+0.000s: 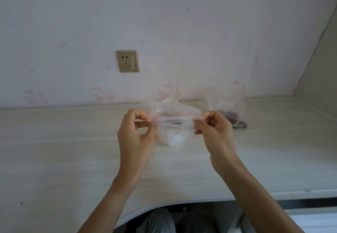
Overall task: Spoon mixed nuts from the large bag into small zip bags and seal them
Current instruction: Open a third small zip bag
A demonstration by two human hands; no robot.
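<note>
Both hands (135, 134) (215, 132) pinch the small zip bag (175, 120), strip running left-right.

A pale wood-grain desk (63, 141) is running along the wall (164, 14) — its front edge curving inward. Faded pink cartoon cats are dotting the wallpaper, and a gold-framed socket with a switch (127, 61) is sitting above the desk.

Soft, even daylight, slightly washed out, no hard shadows or glare. Wide-angle bend shows in the pale wood-grain tabletop (73, 141) edges. Motion blur on the clear plastic zip bag (173, 121) between the hands.
</note>
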